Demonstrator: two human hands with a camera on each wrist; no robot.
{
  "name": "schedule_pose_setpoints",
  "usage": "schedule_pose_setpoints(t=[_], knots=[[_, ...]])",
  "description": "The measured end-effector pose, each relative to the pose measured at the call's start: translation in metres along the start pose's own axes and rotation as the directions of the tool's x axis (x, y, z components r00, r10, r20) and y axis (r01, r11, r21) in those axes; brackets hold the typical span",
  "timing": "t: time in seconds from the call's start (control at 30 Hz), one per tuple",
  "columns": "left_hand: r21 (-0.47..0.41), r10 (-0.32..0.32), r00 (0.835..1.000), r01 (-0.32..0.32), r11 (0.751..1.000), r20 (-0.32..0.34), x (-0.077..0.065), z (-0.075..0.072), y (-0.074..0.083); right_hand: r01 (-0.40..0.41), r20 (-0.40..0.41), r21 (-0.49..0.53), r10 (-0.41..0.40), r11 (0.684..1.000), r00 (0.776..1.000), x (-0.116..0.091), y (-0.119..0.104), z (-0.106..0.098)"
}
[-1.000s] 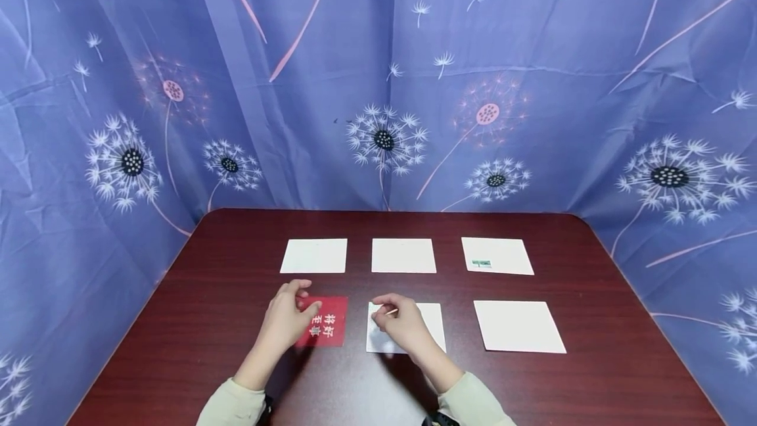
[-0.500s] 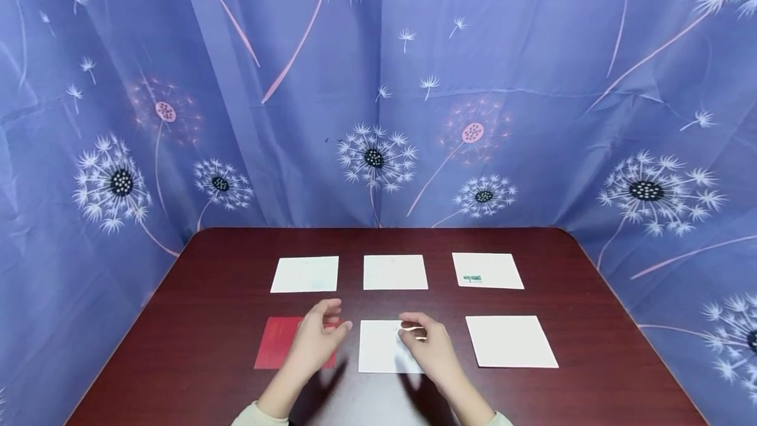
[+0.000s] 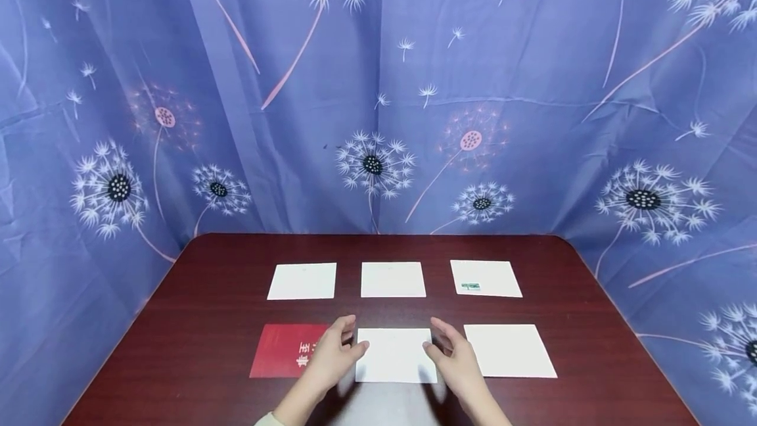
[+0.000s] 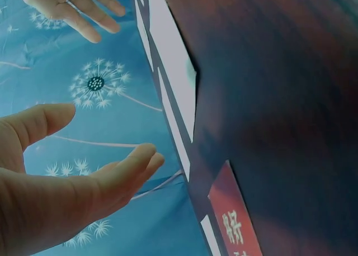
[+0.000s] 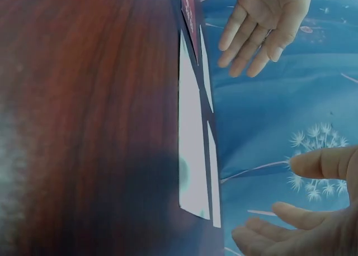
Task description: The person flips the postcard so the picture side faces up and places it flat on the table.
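Observation:
A white card (image 3: pixel 395 355) lies in the middle of the front row, with a hand over each of its sides. My left hand (image 3: pixel 332 357) hovers at its left edge, thumb and fingers spread apart and holding nothing. At the right edge, my right hand (image 3: pixel 458 359) is held the same way, its palm facing the left one. Both wrist views show a gap between each hand and the table. To the left is a red card (image 3: pixel 275 350) with white characters, partly covered by the left hand in the head view.
Right of the hands lies another white card (image 3: pixel 510 350). The back row has a left card (image 3: pixel 303 281), a middle card (image 3: pixel 393 279) and a right card (image 3: pixel 485 275) with a small green picture. Behind the dark red table (image 3: pixel 207 307) hangs a blue dandelion curtain (image 3: pixel 307 169).
Both hands have shifted right: the left from over the red card, the right from over the middle white card to its right edge. The head view has tilted up slightly. The cards stay put.

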State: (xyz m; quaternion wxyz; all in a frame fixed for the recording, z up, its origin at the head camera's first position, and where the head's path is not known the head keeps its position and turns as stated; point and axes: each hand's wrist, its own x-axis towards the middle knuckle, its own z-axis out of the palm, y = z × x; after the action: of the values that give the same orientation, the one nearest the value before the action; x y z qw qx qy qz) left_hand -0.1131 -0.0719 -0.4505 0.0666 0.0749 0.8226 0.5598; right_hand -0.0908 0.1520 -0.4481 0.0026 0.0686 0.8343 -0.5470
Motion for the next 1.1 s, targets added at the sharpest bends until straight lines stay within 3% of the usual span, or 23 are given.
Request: schedule_pose_setpoints(t=[0.2, 1.1], knots=[[-0.001, -0.038, 0.999, 0.038, 0.999, 0.023, -0.002, 0.002, -0.003, -0.046, 0.033, -0.003, 0.046, 0.999, 0.998, 0.0, 0.005, -0.002], [0.033, -0.072, 0.993, 0.069, 0.997, 0.098, 0.001, 0.011, -0.012, -0.063, 0.136, -0.055, 0.07, 0.996, 0.988, 0.002, 0.013, -0.002]])
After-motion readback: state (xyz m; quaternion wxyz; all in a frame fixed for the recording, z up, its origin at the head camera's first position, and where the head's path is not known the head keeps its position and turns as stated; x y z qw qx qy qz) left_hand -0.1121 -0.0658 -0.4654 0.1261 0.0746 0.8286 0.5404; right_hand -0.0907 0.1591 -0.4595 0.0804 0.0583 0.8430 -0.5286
